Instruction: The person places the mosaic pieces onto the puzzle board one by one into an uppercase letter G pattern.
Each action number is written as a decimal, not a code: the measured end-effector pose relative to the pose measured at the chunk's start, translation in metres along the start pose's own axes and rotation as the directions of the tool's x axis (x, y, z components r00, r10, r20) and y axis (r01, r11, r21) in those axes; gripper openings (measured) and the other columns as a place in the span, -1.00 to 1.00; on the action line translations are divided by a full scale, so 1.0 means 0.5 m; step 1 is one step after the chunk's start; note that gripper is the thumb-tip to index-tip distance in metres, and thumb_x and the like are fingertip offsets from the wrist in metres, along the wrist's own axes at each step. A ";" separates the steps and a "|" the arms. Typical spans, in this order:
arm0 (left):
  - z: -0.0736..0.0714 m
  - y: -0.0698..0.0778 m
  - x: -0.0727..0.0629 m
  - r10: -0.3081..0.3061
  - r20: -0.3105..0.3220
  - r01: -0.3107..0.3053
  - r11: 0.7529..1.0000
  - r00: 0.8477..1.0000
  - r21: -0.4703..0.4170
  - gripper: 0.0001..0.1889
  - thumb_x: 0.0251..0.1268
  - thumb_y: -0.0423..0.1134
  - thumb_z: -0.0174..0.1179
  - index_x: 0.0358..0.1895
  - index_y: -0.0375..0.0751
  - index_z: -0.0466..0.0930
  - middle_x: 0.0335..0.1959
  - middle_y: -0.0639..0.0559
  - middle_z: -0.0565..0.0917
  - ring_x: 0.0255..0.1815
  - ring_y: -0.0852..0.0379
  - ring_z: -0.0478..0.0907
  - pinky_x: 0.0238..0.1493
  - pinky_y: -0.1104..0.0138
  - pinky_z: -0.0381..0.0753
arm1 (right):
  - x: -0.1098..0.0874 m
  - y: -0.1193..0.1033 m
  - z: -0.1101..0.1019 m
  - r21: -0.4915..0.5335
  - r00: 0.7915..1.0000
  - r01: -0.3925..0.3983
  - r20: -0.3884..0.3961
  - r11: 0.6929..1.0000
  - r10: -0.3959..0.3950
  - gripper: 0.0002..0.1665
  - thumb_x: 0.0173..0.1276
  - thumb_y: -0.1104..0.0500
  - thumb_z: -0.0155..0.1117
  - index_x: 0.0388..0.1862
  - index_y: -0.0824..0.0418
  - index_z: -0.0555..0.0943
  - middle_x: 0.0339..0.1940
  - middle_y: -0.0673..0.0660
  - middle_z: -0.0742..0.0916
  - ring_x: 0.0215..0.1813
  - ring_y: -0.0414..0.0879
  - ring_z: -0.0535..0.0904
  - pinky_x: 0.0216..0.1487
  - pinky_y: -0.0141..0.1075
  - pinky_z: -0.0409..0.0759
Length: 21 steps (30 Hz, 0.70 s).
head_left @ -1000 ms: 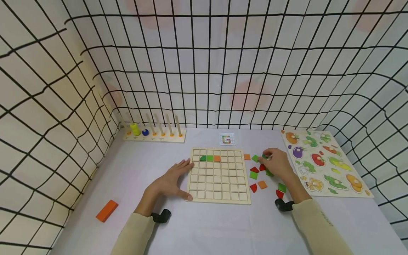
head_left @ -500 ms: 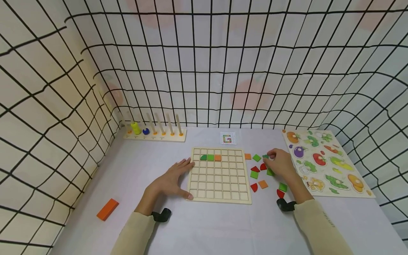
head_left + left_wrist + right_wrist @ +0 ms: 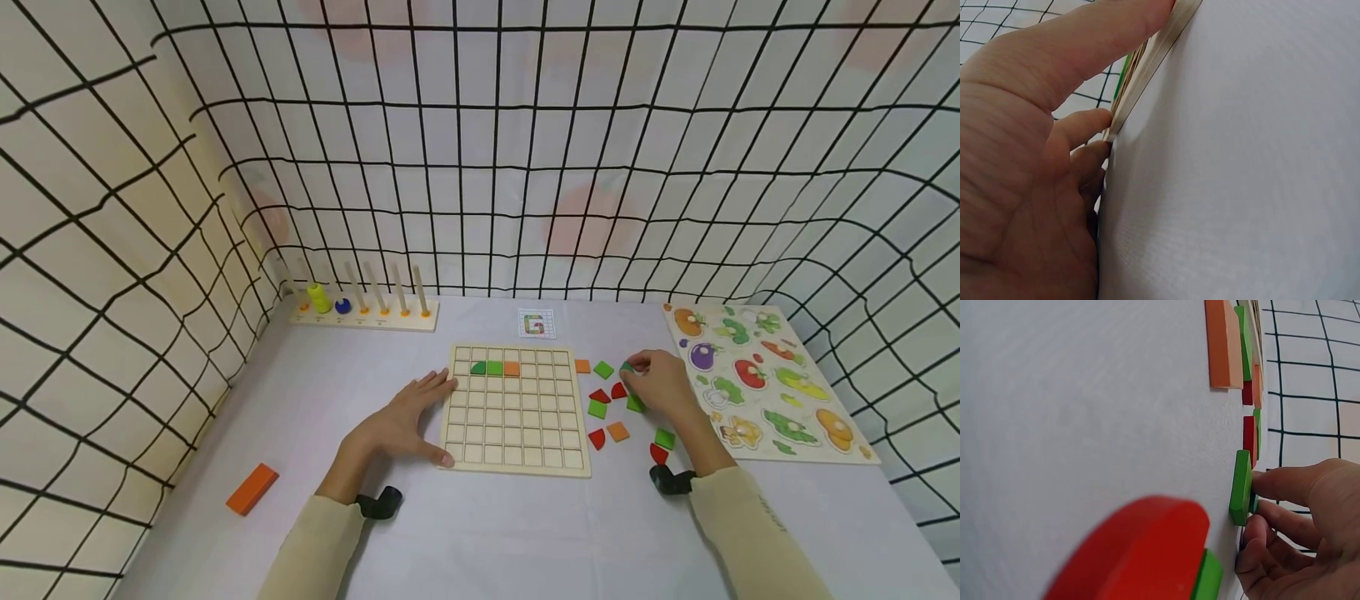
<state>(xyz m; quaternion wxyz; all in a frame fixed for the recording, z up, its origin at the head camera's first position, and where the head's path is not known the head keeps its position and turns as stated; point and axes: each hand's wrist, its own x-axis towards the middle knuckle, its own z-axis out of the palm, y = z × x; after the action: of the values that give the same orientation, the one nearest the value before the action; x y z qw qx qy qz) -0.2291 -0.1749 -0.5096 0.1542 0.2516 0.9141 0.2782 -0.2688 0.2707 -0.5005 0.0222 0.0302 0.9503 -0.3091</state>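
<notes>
In the head view, a pale wooden grid board lies flat on the table. Its upper row holds a dark green quarter-round tile, a light green square tile and an orange square tile. My left hand rests with spread fingers along the board's left edge, thumb at the lower corner. To the right of the board, my right hand pinches a small dark green tile. In the right wrist view this tile is mostly hidden behind a light green square tile.
Loose red, green and orange tiles lie around my right hand. A small pattern card is behind the board. A vegetable puzzle board lies right, a peg stand back left, an orange block front left.
My right hand shifts slightly right within the loose tiles, the dark green tile at its fingertips. My left hand stays on the board's edge.
</notes>
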 end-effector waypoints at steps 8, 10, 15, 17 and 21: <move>-0.003 -0.001 0.000 0.002 0.002 -0.002 1.000 1.000 -0.002 0.36 -0.24 0.29 0.62 0.69 0.03 0.01 0.74 0.08 -0.09 0.76 0.01 -0.23 0.72 -0.06 -0.20 | 0.000 -0.006 -0.002 -0.011 0.999 0.043 -0.024 0.999 -0.044 -0.54 0.46 0.07 0.31 0.15 0.39 0.62 0.06 0.38 0.71 0.06 0.23 0.63 0.08 0.07 0.64; -0.004 -0.001 0.000 0.007 -0.002 -0.007 1.000 1.000 -0.008 0.35 -0.24 0.27 0.63 0.68 0.01 0.03 0.74 0.07 -0.07 0.76 -0.01 -0.22 0.72 -0.07 -0.20 | 0.000 -0.011 0.000 -0.010 0.998 0.058 -0.036 0.998 -0.058 -0.55 0.46 0.06 0.32 0.16 0.36 0.63 0.03 0.35 0.73 0.01 0.19 0.64 0.02 -0.01 0.65; -0.005 -0.001 -0.001 0.011 -0.010 -0.011 1.000 1.000 -0.009 0.35 -0.24 0.26 0.63 0.68 0.00 0.04 0.73 0.05 -0.05 0.76 -0.02 -0.21 0.72 -0.08 -0.19 | 0.002 -0.031 0.011 -0.002 0.994 0.095 -0.054 0.995 -0.095 -0.57 0.46 0.06 0.33 0.15 0.31 0.65 -0.08 0.28 0.74 -0.11 0.08 0.60 -0.16 -0.25 0.56; -0.005 0.000 -0.002 0.011 -0.010 -0.012 1.000 1.000 -0.013 0.35 -0.24 0.26 0.64 0.68 -0.01 0.04 0.73 0.05 -0.05 0.76 -0.03 -0.20 0.72 -0.08 -0.19 | 0.002 -0.042 0.017 0.002 0.992 0.113 -0.052 0.994 -0.113 -0.58 0.46 0.06 0.33 0.15 0.31 0.65 -0.11 0.25 0.74 -0.13 0.05 0.59 -0.19 -0.29 0.53; -0.005 0.002 -0.004 0.013 -0.007 -0.013 1.000 1.000 -0.019 0.35 -0.25 0.25 0.64 0.68 -0.01 0.04 0.73 0.04 -0.04 0.76 -0.03 -0.19 0.72 -0.08 -0.19 | 0.000 -0.068 0.028 0.025 0.987 0.157 -0.031 0.987 -0.157 -0.59 0.45 0.09 0.35 0.15 0.30 0.66 -0.12 0.23 0.73 -0.13 0.03 0.57 -0.22 -0.30 0.54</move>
<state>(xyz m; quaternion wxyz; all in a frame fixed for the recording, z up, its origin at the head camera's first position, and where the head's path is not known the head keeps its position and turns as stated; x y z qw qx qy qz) -0.2280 -0.1764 -0.5065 0.1515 0.2551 0.9103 0.2887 -0.2707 0.2349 -0.4917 -0.0164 -0.0400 0.9456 -0.3225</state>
